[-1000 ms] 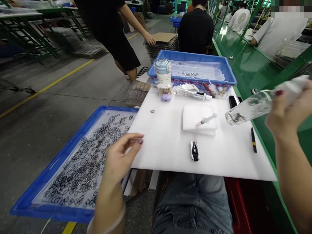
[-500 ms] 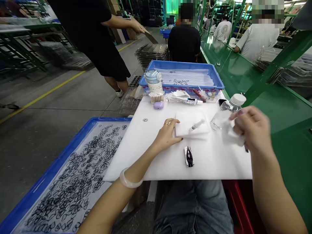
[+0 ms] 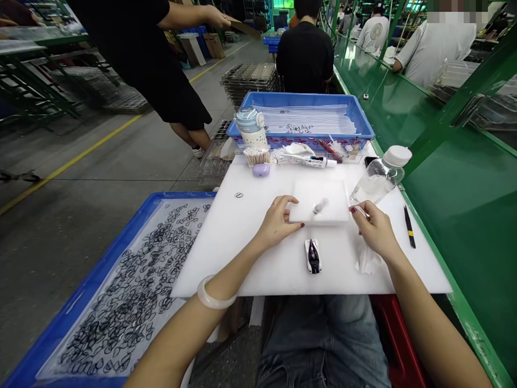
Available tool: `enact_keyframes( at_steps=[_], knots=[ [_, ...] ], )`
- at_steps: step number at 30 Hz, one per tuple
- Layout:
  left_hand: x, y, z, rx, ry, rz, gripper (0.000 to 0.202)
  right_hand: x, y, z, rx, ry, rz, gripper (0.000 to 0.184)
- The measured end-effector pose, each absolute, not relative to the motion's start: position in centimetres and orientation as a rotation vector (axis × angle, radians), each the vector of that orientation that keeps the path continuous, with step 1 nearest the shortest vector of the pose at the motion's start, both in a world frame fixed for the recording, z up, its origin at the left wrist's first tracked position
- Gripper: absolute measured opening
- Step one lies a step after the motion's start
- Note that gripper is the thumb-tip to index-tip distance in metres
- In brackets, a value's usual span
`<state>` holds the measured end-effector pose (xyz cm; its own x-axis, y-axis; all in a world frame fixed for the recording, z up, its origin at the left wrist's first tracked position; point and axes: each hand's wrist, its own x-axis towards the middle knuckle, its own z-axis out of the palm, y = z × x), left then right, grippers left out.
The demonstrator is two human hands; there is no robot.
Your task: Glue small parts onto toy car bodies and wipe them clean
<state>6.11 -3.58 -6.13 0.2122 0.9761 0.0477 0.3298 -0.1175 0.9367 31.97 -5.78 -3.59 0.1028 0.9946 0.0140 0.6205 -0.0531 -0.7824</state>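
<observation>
The left hand point(image 3: 278, 222) fingers grip the pad point(image 3: 327, 211) by its left edge; the right hand point(image 3: 374, 231) fingers clasp a tissue point(image 3: 365, 262) beside the bottle point(image 3: 377, 182).

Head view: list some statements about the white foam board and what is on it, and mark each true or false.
The left hand touches the square white foam pad. True.
The black tweezers with a yellow band are in the right hand. False: they lie on the white foam board, apart from that hand.
The clear plastic bottle has its white cap on. True.
The small black-and-white car-shaped piece lies on the pad. False: it lies on the board, between the hands.
The right hand holds a crumpled white tissue. True.
</observation>
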Motion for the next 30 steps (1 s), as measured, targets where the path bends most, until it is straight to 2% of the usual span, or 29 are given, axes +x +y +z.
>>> enact_keyframes(
  at_steps=[25, 30],
  knots=[
    [5.6, -3.7, -6.9, 1.817, 1.519, 0.898, 0.047, 30.3, -3.9, -4.4, -1.799, -1.665, 0.666, 0.033],
    [5.9, -4.1, -6.4, 2.023, 1.523, 0.902, 0.050, 29.9, -4.6, -3.3, -1.791, -1.638, 0.500, 0.031]
  ],
)
